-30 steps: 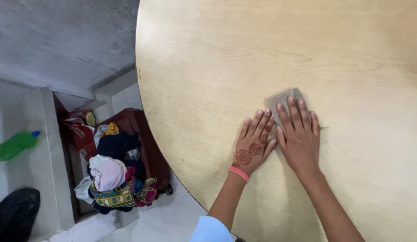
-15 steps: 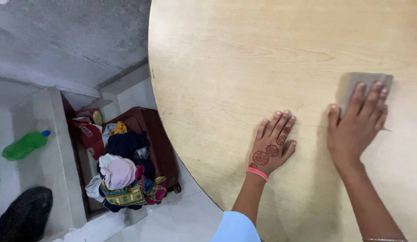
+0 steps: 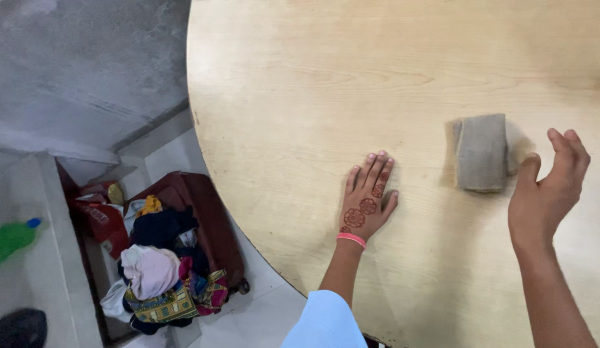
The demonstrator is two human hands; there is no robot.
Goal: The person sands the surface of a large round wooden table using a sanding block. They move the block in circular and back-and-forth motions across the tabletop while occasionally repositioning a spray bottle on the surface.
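Note:
A folded grey cloth (image 3: 481, 152) lies flat on the round light-wood table (image 3: 351, 71). My right hand (image 3: 549, 187) is raised just to the right of the cloth, fingers apart and slightly curled, holding nothing and off the cloth. My left hand (image 3: 368, 197), with dark red patterns on its back and a pink band at the wrist, lies flat on the table to the left of the cloth, palm down, fingers together. A pale blue sleeve (image 3: 325, 322) shows at the bottom edge.
Left of and below the table's curved edge, an open dark red suitcase (image 3: 200, 216) on the floor holds a pile of clothes (image 3: 159, 270). A green bottle (image 3: 11, 237) lies on a white ledge at far left. A dark object (image 3: 17, 328) sits in the bottom left corner.
My right hand slid the cloth to the right, away from my left hand, then lifted off it. The cloth now lies free. My left hand stayed flat on the table.

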